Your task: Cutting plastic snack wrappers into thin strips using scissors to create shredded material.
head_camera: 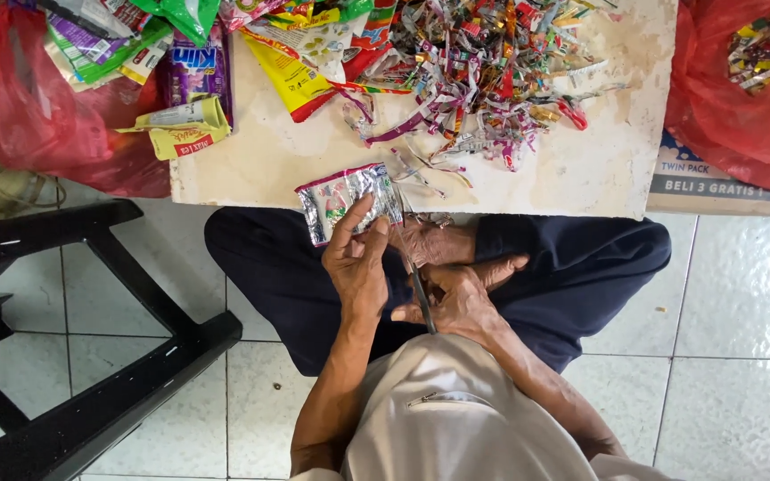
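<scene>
Crinkled foil sachet [345,198] pinched in left hand [358,267]; right hand [458,298] grips steel scissors [420,298].

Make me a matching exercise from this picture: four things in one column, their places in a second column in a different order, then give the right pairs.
Things:
1. foil sachet
2. scissors
3. pile of cut strips
4. black stool

Places:
A. on the tiled floor, at the person's left
B. far part of the white board
C. in the right hand
D. pinched in the left hand

Pairs: 1-D, 2-C, 3-B, 4-A
</scene>
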